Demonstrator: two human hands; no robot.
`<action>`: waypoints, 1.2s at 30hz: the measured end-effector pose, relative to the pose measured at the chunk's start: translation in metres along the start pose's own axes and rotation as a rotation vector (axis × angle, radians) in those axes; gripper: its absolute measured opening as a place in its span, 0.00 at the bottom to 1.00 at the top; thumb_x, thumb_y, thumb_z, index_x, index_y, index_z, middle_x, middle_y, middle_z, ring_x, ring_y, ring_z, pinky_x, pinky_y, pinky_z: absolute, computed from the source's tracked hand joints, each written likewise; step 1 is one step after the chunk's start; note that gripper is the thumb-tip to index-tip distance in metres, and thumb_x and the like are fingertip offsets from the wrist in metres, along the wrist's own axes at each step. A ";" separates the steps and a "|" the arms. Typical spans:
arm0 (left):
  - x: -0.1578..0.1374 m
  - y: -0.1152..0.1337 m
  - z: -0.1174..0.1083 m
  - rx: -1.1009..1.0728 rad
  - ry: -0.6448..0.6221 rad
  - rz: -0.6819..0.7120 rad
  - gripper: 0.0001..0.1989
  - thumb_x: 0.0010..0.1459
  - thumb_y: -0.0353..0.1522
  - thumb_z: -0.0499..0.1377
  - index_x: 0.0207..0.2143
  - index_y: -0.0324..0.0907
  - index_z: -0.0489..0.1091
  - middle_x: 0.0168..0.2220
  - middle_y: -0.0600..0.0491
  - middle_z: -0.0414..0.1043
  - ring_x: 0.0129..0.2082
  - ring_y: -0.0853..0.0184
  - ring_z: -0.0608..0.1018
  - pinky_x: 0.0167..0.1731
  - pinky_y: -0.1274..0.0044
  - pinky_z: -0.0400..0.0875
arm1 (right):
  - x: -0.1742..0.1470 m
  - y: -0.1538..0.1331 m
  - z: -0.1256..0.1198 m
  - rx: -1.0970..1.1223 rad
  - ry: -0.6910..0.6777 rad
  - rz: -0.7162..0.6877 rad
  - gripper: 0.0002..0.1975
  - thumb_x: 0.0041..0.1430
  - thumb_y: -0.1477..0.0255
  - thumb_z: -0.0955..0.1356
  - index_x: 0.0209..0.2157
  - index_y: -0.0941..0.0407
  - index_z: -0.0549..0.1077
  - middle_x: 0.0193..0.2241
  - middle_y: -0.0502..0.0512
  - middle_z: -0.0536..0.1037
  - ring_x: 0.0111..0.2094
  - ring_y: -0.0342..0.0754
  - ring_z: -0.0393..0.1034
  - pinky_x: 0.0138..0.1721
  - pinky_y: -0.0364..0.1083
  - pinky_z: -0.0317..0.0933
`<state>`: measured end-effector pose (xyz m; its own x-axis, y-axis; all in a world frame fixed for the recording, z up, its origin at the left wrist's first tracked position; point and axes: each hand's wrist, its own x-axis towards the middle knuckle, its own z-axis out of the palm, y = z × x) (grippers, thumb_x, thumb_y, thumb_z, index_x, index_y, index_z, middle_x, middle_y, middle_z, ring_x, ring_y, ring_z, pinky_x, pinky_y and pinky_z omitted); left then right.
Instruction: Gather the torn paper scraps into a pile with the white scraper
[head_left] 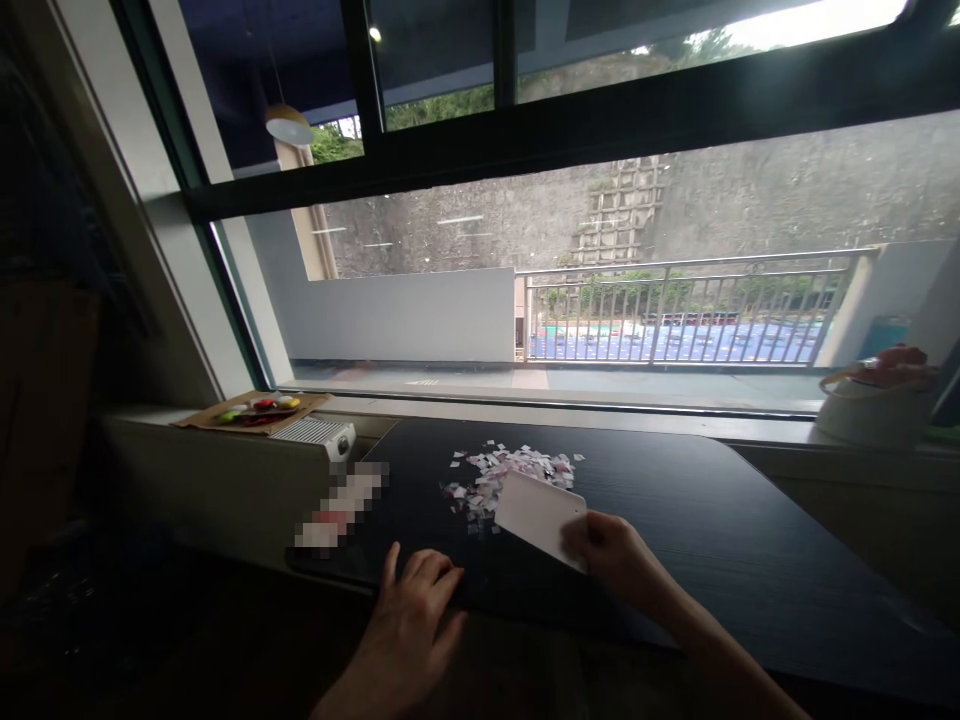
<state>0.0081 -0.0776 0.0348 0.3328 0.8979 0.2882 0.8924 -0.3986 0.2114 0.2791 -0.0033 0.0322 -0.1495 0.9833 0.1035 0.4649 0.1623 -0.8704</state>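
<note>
A pale rectangular board (541, 515) with a small hole near one corner is pinched at its right end by my right hand (604, 545). Its far left corner overlaps a loose heap of small white paper scraps (487, 475) on the black table (675, 530). My left hand (424, 595) rests at the table's near edge, fingers apart and bent, holding nothing. Whether the board touches the tabletop I cannot tell.
A pixelated strip (341, 510) lies along the table's left edge. Beyond it, a brown board (217, 415) with coloured pieces and a white slatted box (319, 435) sit by the sill. A large window (420, 195) rises behind; a white bucket-like container (862, 405) stands at right.
</note>
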 end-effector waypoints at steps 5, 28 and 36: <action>-0.001 -0.001 -0.002 0.004 0.000 -0.010 0.18 0.52 0.28 0.53 0.46 0.46 0.69 0.44 0.50 0.72 0.48 0.60 0.71 0.57 0.49 0.48 | 0.003 -0.002 -0.005 0.089 -0.125 0.004 0.11 0.49 0.65 0.67 0.27 0.60 0.74 0.24 0.53 0.76 0.25 0.46 0.69 0.26 0.43 0.62; -0.003 -0.003 -0.005 0.007 -0.008 -0.038 0.17 0.53 0.30 0.54 0.46 0.46 0.69 0.44 0.49 0.72 0.49 0.58 0.72 0.56 0.47 0.49 | -0.003 0.003 -0.030 0.155 -0.233 0.169 0.12 0.43 0.65 0.70 0.27 0.60 0.74 0.24 0.52 0.76 0.24 0.46 0.68 0.24 0.44 0.63; -0.002 -0.003 -0.006 0.006 -0.051 -0.073 0.18 0.53 0.29 0.53 0.47 0.46 0.69 0.46 0.49 0.72 0.50 0.59 0.71 0.57 0.47 0.47 | -0.017 -0.014 -0.016 0.189 -0.346 0.172 0.10 0.43 0.68 0.69 0.26 0.60 0.75 0.24 0.52 0.76 0.24 0.45 0.68 0.24 0.43 0.63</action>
<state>0.0032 -0.0795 0.0388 0.2814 0.9331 0.2238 0.9169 -0.3303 0.2241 0.2894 -0.0209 0.0507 -0.3829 0.9040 -0.1903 0.3449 -0.0512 -0.9372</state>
